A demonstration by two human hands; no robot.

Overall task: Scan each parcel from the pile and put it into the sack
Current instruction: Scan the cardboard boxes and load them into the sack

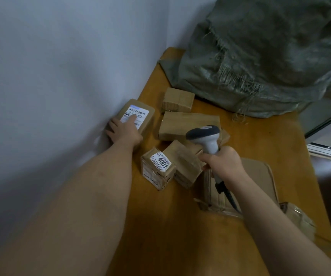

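A brown parcel (143, 114) with a white barcode label lies against the wall at the table's left edge. My left hand (123, 132) rests on its near end, fingers wrapped over it, the thumb on the label. My right hand (223, 163) is closed around the handle of a grey-and-white barcode scanner (205, 135), its head pointing left over the pile. Several more cardboard parcels lie between the hands, among them one labelled 4001 (157, 168). The green woven sack (260, 56) slumps at the table's far end.
The wooden table (180, 226) runs along a white wall (61, 76). A flat cardboard box (258, 176) lies under my right forearm, and a taped parcel (298, 218) sits near the right edge. The scanner's black cable (229, 196) trails toward me.
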